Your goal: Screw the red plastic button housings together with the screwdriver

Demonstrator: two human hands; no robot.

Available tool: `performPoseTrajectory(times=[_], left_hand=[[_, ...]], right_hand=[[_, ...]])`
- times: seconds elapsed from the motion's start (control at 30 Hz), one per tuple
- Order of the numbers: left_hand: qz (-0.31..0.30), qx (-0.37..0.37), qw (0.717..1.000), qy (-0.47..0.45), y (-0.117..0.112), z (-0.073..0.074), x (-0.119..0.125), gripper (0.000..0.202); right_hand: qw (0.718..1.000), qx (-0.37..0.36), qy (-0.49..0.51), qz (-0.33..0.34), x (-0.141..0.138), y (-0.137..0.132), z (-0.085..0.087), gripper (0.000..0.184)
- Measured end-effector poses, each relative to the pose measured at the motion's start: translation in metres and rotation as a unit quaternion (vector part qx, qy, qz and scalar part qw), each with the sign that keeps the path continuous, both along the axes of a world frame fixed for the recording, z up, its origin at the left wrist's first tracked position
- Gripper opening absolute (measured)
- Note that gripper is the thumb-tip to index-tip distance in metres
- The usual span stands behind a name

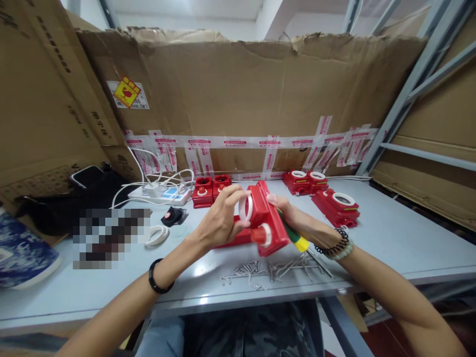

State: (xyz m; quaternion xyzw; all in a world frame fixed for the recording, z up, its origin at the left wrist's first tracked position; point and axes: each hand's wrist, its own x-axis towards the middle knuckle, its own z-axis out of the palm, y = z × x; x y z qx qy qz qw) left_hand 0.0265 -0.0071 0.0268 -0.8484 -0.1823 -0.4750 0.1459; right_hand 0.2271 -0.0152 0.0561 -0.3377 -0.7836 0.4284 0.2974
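Observation:
A red housing (275, 230) with a white-collared red knob is held tilted above the table. My left hand (219, 218) is closed on a white ring (246, 207) at the round opening of this housing. My right hand (288, 210) grips the housing's far side and also has a screwdriver (300, 243) with a green and yellow handle tucked in it, its shaft pointing down to the right. Behind and below my left hand, another red part (238, 238) lies on the table, partly hidden. Several loose screws (249, 268) lie near the front edge.
Red housings (203, 201) stand at the back middle, with more red housings (340, 210) at the right. White rings (156, 235), a small black part (173, 216) and a power strip (159, 194) with cables occupy the left. Cardboard (230, 94) walls the back; a metal frame (405, 94) rises right.

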Motion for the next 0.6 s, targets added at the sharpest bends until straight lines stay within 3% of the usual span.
performPoseTrajectory(times=[0.1, 0.2, 0.27, 0.33, 0.4, 0.47, 0.6], left_hand=[[-0.028, -0.155, 0.984, -0.087, -0.005, -0.002, 0.006, 0.047], [-0.031, -0.332, 0.93, -0.152, -0.011, -0.001, 0.011, 0.043], [-0.021, -0.427, 0.889, -0.164, -0.013, 0.001, 0.012, 0.047], [-0.023, -0.499, 0.854, -0.145, -0.012, 0.002, 0.011, 0.056], [-0.024, -0.528, 0.839, -0.127, -0.012, 0.004, 0.007, 0.061], [-0.03, -0.501, 0.854, -0.139, -0.013, 0.005, 0.003, 0.058], [-0.139, -0.421, 0.887, -0.124, -0.018, 0.011, -0.004, 0.049]], right_hand=[[1.0, 0.017, -0.007, -0.009, -0.001, -0.008, 0.007, 0.041], [0.972, 0.211, -0.046, -0.088, 0.0, -0.015, 0.011, 0.059], [0.935, 0.326, -0.109, -0.091, 0.0, -0.018, 0.011, 0.064], [0.902, 0.391, -0.164, -0.08, 0.001, -0.017, 0.009, 0.061], [0.898, 0.399, -0.175, -0.066, 0.001, -0.014, 0.006, 0.061], [0.912, 0.379, -0.139, -0.069, 0.001, -0.009, 0.004, 0.065], [0.943, 0.311, -0.061, -0.099, 0.004, 0.002, 0.005, 0.068]])
